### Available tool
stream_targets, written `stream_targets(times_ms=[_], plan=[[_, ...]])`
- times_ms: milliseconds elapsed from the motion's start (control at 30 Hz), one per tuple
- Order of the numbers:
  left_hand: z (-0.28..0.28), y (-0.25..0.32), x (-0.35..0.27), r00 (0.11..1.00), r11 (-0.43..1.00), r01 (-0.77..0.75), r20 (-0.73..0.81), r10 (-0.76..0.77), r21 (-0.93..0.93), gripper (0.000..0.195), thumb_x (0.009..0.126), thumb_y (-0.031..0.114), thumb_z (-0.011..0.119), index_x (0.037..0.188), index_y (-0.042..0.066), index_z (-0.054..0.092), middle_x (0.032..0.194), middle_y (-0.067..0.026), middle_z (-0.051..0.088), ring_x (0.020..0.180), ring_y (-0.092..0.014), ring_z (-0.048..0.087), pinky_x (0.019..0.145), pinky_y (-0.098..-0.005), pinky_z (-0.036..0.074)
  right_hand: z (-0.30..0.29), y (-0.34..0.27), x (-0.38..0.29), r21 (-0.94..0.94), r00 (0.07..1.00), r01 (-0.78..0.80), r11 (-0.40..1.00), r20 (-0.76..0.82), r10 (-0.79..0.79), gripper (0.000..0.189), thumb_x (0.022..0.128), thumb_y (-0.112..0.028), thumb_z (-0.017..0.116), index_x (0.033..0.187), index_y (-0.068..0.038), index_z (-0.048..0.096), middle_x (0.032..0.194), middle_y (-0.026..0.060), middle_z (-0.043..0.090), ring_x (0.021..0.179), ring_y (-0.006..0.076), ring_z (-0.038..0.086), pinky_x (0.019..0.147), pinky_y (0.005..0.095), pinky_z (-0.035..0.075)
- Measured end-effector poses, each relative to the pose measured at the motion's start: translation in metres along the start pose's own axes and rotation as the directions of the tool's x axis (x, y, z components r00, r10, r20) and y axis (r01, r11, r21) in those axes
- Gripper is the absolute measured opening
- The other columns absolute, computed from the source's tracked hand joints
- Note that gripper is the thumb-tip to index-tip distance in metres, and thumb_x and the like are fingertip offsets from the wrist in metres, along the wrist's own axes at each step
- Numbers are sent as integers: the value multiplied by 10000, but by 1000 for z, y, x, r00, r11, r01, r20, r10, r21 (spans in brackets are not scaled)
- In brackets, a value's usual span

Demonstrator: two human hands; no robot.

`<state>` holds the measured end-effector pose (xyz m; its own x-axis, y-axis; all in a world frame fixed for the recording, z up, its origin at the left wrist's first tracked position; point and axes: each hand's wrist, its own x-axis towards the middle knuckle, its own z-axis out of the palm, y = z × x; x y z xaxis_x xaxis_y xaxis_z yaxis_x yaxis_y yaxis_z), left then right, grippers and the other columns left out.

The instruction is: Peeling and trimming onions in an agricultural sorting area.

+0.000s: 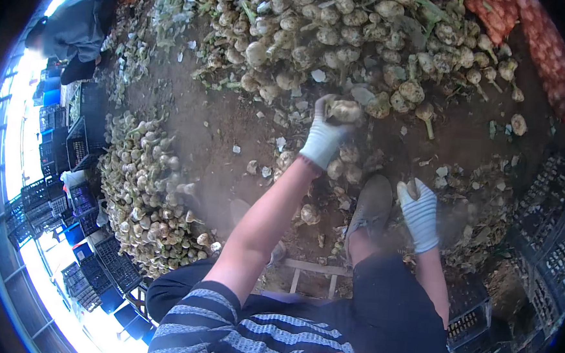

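Observation:
My left hand (325,135), in a white knit glove, grips a dirty garlic bulb (345,111) at the near edge of a big garlic heap (330,29); the bulb is slightly blurred. Lower on the right, my right hand (420,214) wears a striped white glove. Its thumb and fingers close around a small brown object (412,188), mostly hidden, whose kind I cannot tell. Several loose garlic bulbs (346,166) lie on the soil between my left hand and my shoe (372,201).
On the left lies another garlic pile (141,192), with black plastic crates (112,263) beyond it. Red mesh sacks (547,52) of garlic stand at the upper right. More crates (468,314) are at the lower right. A person in dark clothing (78,23) is at the upper left.

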<state>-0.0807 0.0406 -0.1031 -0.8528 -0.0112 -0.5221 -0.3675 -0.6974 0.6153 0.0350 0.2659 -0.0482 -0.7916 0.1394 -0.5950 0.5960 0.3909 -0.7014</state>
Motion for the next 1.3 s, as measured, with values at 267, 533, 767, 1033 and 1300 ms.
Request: stream_targets(times_ms=[267,533,767,1033,1300], plan=[[24,83,-107,963,655,-87,233,-139,751,577,664,103,807,1173,76,538,1067,-33,615,947,-140,585,833,-278,495,15,-30,4,-334,938,330,883,10,-347,189,812,-194,636,737,-30,578,643,185,581,582,303,624,526,412,477],[-11,60,-124,841,-265,-526,541,-22,808,235,833,272,644,1014,123,658,877,-16,679,789,-192,640,742,-323,491,27,-128,-37,-338,756,648,683,172,-632,181,742,-172,679,754,-25,572,696,190,562,670,388,571,570,412,455],[2,63,-129,856,-164,-516,512,-64,841,216,809,201,657,1000,104,633,944,-27,660,821,-206,630,780,-328,482,25,-115,-26,-411,748,651,638,208,-630,127,728,-123,647,734,-42,549,698,185,555,673,384,573,571,416,455],[-8,61,-127,937,525,-303,349,13,795,428,794,299,715,1131,104,536,999,-44,610,928,-237,595,830,-366,493,18,-55,17,-592,878,400,699,31,-477,209,793,-230,625,731,-51,538,656,176,566,641,375,585,568,428,474],[16,54,-119,947,659,-266,64,313,703,709,607,124,862,1172,73,436,1111,-81,539,1027,-199,536,908,-331,481,16,-21,17,-346,898,382,857,-79,-432,257,857,-216,607,741,3,539,616,173,549,541,287,555,544,365,446]])
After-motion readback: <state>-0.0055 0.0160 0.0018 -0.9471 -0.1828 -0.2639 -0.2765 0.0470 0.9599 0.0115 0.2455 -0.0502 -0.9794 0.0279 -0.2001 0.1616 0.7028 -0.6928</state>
